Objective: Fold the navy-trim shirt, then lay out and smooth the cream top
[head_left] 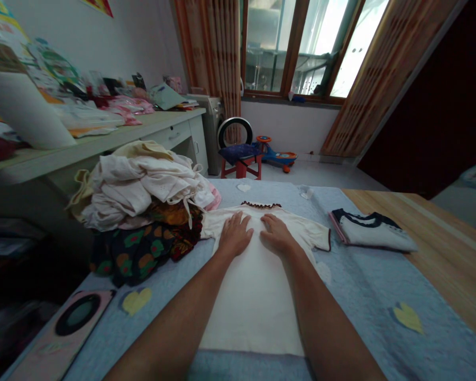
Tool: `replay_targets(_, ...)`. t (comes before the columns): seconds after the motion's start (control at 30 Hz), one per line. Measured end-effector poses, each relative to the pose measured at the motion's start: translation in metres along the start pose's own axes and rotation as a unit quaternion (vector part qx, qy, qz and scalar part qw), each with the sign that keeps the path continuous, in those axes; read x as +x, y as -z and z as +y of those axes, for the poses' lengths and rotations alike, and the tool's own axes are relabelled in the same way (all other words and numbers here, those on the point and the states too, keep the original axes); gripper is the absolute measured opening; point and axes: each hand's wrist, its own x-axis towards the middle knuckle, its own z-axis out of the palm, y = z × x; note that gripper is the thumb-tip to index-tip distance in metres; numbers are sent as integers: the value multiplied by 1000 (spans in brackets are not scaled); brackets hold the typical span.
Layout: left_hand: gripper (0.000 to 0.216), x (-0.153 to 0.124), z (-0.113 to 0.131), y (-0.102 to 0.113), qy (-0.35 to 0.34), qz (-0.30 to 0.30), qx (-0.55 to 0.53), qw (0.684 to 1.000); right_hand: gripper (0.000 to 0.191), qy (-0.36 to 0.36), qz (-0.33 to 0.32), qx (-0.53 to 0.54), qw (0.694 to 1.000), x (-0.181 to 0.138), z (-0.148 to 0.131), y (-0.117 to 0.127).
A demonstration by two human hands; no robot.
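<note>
Two empty palms, left hand [235,233] and right hand [278,233], lie flat side by side below the collar [261,205] of the cream shirt [254,301], which seemingly runs lengthwise toward the person.

On blue quilt [360,296]: cream shirt [254,301], clothes pile [143,211], 1 folded garment [375,231].

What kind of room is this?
Probably a home bedroom: left hand and right hand press a cream top flat on a blue quilt, a heap of clothes lies beside it, and a ride-on toy stands under the window.
</note>
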Motion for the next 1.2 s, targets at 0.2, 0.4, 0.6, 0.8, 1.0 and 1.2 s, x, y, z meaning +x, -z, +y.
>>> replay_targets(0.2,53,0,0,-1,12,4,1,1000,59,-22,-6,-41,999,-3,-3,2)
replay_targets(0.4,57,0,0,0,16,-3,-9,1000,53,-52,8,-56,997,-4,-7,2)
replay_targets(0.6,61,0,0,2,18,-15,-10,1000,48,-90,10,-66,994,-2,-7,-1)
replay_targets(0.8,64,1,-1,0,16,-25,-5,1000,54,-127,9,-86,988,-3,-11,-1)
replay_targets(1.0,65,3,-1,-2,9,-26,20,999,62,-183,-21,-108,977,-3,-14,-2)
replay_targets(1.2,64,5,0,2,12,-18,38,999,62,-190,-22,-107,976,-4,-17,-2)
